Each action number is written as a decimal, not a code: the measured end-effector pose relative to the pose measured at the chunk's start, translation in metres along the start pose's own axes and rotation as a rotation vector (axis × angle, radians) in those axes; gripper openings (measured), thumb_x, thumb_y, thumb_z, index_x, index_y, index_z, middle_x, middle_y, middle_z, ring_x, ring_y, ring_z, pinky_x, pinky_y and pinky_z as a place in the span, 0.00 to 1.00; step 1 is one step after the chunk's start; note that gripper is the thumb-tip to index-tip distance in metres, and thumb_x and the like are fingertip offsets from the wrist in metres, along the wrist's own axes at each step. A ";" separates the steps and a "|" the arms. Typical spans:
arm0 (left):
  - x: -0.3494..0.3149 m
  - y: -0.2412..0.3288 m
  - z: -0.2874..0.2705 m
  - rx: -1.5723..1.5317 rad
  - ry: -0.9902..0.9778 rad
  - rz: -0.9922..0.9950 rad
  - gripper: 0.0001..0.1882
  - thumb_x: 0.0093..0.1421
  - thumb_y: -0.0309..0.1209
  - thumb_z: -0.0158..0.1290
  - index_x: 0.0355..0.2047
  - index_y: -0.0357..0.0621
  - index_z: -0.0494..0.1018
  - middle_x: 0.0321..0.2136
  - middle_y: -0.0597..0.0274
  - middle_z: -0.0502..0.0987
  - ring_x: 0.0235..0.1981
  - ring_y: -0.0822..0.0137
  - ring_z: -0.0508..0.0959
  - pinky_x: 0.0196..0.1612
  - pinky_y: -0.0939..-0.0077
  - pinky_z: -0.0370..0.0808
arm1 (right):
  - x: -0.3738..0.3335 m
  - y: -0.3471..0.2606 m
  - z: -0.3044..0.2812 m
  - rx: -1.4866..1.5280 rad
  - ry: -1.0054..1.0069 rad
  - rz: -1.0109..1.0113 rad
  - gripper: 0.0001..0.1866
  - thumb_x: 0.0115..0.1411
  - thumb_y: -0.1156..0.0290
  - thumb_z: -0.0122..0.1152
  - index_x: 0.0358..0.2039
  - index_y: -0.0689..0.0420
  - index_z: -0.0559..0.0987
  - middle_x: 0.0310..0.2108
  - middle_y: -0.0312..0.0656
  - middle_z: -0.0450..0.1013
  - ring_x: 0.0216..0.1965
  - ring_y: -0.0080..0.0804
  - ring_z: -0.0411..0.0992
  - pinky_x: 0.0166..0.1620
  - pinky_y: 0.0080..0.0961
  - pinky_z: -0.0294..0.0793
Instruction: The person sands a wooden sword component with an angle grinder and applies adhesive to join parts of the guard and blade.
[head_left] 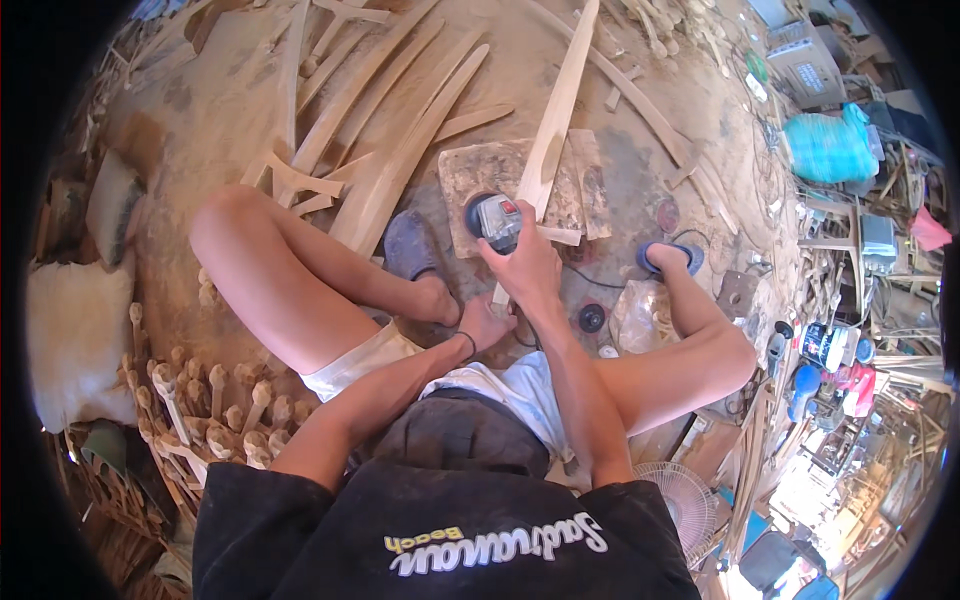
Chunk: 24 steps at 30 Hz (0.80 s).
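A corded hand grinder (500, 222) with a grey body, a red patch and a round black head is in my right hand (527, 262), fingers wrapped round it. It is held at a long, pale, tapering wooden piece (548, 150); whether the two touch, I cannot tell. My left hand (486, 326), lower and closer to my body, is closed on the near end of that wood. Beneath the wood lies a worn, dusty wooden block (470, 170) on the ground between my feet. A short crosspiece (558, 236) sticks out to the right under the wood.
Long curved wooden pieces (375, 180) lie ahead on the left. Several knob-ended wooden parts (215, 410) stand at lower left. A dark cord (592, 283) runs rightward from the grinder. A clear plastic bag (640, 312) and a fan (680, 500) are on the right, near clutter.
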<state>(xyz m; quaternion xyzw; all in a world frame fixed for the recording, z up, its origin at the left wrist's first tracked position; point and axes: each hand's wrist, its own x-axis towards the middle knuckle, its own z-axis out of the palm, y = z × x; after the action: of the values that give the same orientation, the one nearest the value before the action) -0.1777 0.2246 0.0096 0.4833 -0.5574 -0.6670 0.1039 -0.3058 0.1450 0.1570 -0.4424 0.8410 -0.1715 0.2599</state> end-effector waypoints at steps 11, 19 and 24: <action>0.004 -0.012 0.003 -0.125 -0.084 -0.059 0.10 0.58 0.24 0.67 0.36 0.42 0.76 0.24 0.66 0.79 0.23 0.72 0.80 0.27 0.72 0.77 | -0.031 0.055 -0.024 0.023 0.101 0.190 0.41 0.58 0.51 0.78 0.68 0.44 0.68 0.41 0.62 0.85 0.45 0.68 0.83 0.47 0.57 0.81; 0.002 0.000 -0.002 -0.182 -0.119 -0.119 0.10 0.57 0.25 0.67 0.35 0.42 0.76 0.23 0.64 0.80 0.21 0.71 0.80 0.26 0.71 0.77 | -0.041 0.119 -0.060 0.052 0.308 0.393 0.42 0.57 0.49 0.79 0.68 0.46 0.70 0.49 0.62 0.84 0.52 0.64 0.82 0.54 0.51 0.79; 0.005 -0.001 -0.006 -0.237 -0.142 -0.125 0.11 0.57 0.26 0.67 0.37 0.41 0.76 0.23 0.63 0.80 0.22 0.71 0.81 0.26 0.70 0.78 | -0.044 0.128 -0.058 0.092 0.386 0.320 0.43 0.58 0.49 0.78 0.69 0.43 0.68 0.48 0.61 0.84 0.51 0.66 0.82 0.53 0.54 0.80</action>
<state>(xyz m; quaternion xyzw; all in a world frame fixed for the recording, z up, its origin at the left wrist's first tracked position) -0.1750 0.2181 0.0066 0.4532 -0.4494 -0.7658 0.0788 -0.4031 0.2550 0.1498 -0.2506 0.9257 -0.2475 0.1381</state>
